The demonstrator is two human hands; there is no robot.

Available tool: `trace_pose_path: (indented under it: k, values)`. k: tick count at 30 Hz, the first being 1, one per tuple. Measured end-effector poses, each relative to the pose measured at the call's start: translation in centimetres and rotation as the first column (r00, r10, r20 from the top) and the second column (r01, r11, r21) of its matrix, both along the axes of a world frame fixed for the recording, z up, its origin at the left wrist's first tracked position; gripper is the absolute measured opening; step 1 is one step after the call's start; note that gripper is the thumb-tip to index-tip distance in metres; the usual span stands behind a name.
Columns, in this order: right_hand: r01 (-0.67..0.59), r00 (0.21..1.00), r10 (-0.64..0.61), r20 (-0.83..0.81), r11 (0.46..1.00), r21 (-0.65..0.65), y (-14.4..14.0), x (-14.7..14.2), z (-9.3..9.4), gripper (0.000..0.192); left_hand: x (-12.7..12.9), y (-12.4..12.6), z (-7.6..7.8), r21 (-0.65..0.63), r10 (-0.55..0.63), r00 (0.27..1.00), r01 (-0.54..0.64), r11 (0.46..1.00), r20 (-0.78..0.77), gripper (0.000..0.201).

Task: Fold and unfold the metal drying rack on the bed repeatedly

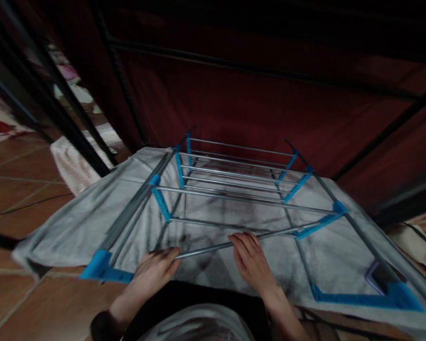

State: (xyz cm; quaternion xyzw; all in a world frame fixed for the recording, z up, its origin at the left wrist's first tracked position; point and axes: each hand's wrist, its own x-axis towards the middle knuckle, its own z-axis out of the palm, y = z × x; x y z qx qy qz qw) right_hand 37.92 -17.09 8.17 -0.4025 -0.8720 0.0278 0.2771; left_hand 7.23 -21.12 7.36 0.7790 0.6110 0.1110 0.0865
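A grey metal rod slants across the front of a rack made of metal tubes and blue plastic brackets. My left hand is closed around the rod's near left end, close to the blue bracket at the front left corner. Further along, my right hand has its fingers curled over the rod's middle. The rod's right end reaches a blue bracket on the rack's right side. Whether it sits inside that bracket, I cannot tell. At the front right is another blue corner bracket.
The rack rests on a grey cloth. Behind it hangs a dark red curtain with black poles at the left. A purple-edged object lies by the right corner. Brown floor tiles and a striped cloth show at left.
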Motion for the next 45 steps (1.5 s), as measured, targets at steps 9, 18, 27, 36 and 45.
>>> trace_pose_path:
  k: [9, 18, 27, 36, 45]
  values:
    - [-0.173, 0.954, 0.156, 0.255, 0.984, 0.046, 0.4, -6.7, 0.0, 0.048, 2.6, 0.6, 0.9, 0.082, 0.026, 0.999, -0.024, 0.996, -0.020, 0.022]
    - [-0.182, 0.935, 0.142, 0.326, 0.979, 0.094, 3.7, -7.4, 1.3, 0.053, 3.6, -0.2, 0.6, 0.488, 0.092, 0.931, -0.267, 0.831, 0.352, 0.014]
    - [-0.160, 0.933, 0.108, 0.344, 0.979, 0.128, 5.7, -7.8, 1.0, 0.049, 2.4, 4.7, -0.6, -0.002, 0.235, 0.140, -0.854, 0.521, 0.962, 0.011]
    - [-0.114, 0.865, 0.078, 0.496, 0.992, 0.044, 6.8, -8.1, 2.5, 0.043, 2.7, 9.6, -2.6, -0.247, 0.026, -0.271, -0.825, 0.508, 0.962, 0.031]
    - [-0.052, 0.834, 0.046, 0.551, 0.999, -0.005, 7.7, -8.2, 3.0, 0.041, 0.5, 13.8, -1.3, -0.287, -0.116, -0.463, -0.707, 0.646, 0.879, 0.045]
